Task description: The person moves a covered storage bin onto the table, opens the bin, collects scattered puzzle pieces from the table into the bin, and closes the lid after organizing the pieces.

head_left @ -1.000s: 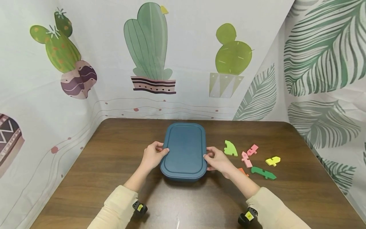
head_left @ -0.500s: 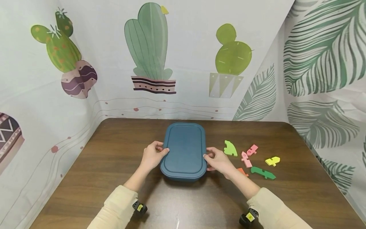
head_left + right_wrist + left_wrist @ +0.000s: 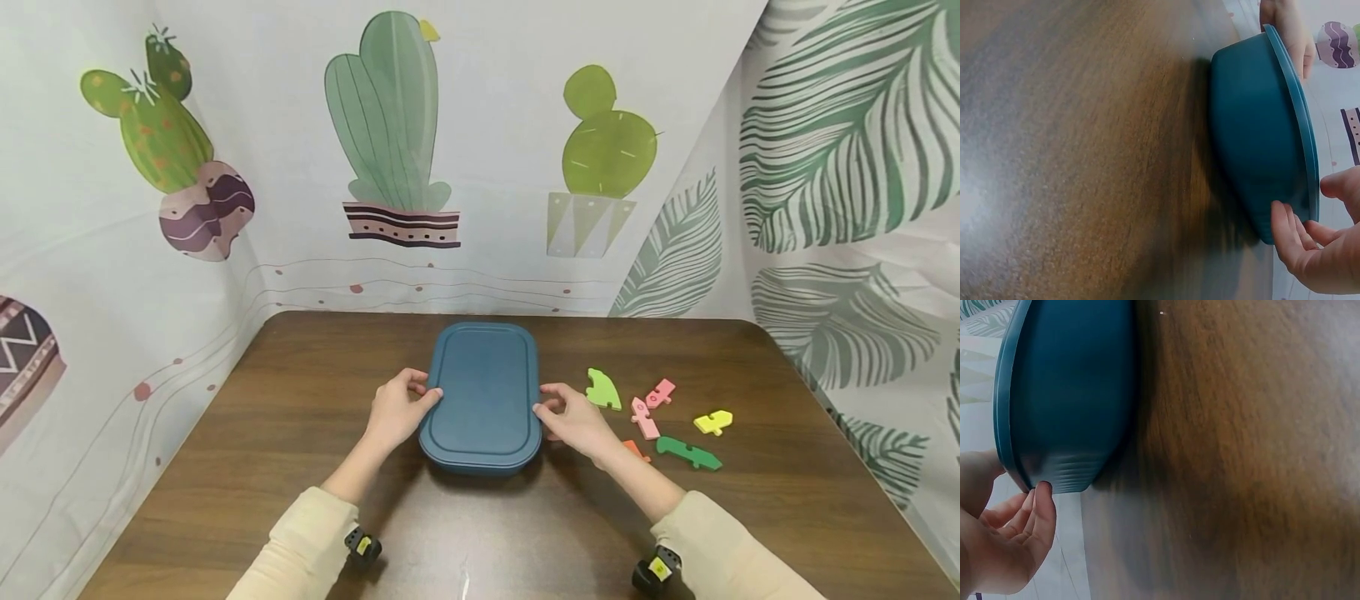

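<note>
A dark blue rectangular box (image 3: 483, 392) with rounded corners stands on the wooden table, its flat lid (image 3: 487, 367) on top. My left hand (image 3: 399, 410) grips the left side at the rim, thumb over the lid's edge and fingers below. On the opposite side my right hand (image 3: 576, 423) holds the rim in the same way, thumb on the lid's edge. In the left wrist view the fingertips (image 3: 1044, 497) press under the box's lip. The right wrist view shows the right fingers (image 3: 1282, 231) against the box's ribbed side wall. What is inside the box is hidden.
Right of the box lie flat puzzle-like pieces: light green (image 3: 603, 390), two pink (image 3: 644, 418), yellow (image 3: 714, 422), dark green (image 3: 688, 453) and an orange one (image 3: 636, 450) partly behind the right forearm. A printed cloth (image 3: 495, 167) hangs behind the table (image 3: 300, 367).
Both hands keep their hold on the box, which stays in place. The whole head view has shifted very slightly.
</note>
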`<state>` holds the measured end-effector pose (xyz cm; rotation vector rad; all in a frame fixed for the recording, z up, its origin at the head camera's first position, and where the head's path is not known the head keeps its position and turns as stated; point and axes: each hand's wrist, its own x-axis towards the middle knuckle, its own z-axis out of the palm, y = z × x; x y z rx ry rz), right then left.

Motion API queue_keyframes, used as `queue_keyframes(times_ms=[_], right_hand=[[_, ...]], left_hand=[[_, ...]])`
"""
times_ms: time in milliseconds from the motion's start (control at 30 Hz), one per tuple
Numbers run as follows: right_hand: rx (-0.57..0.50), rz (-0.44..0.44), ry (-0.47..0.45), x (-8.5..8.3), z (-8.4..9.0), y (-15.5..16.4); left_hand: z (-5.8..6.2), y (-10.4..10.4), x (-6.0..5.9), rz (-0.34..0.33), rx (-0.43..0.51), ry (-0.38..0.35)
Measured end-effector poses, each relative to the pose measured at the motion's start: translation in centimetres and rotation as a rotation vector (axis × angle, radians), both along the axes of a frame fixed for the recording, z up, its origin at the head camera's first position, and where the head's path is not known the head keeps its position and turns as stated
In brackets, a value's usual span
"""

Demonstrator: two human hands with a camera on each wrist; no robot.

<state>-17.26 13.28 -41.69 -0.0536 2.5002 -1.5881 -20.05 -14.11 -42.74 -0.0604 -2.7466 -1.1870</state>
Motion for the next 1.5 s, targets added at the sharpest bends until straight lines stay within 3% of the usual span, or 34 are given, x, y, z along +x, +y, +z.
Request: queue_keyframes(times_ms=[167,367,467,800,1067,1500], right_hand=[[0.077,-0.011,0.063,-0.1,-0.3,0.2],[0.266,-0.025,0.239,-0.3,-0.2,0.4],[0.310,-0.017,0.307,-0.3,0.0,0.5],[0.377,0.082,0.520,0.2,0.3,0.7],[0.454,0.174,0.646,0.7,0.9,0.7],[0.546,0.348,0.694,1.5,1.8,0.7]], left_hand=[[0.3,-0.1,0.1,-0.004,-0.044,0.041],[0.8,-0.2,0.3,-0.025,-0.106,0.088],[1.1,-0.4,0.6,-0.050,-0.111,0.115],[1.4,-1.0,1.5,-0.255,-0.245,0.276],[1.6,-1.4,2.1,-0.387,-0.378,0.345],[2.2,-1.4,3.4,-0.548,-0.504,0.406]])
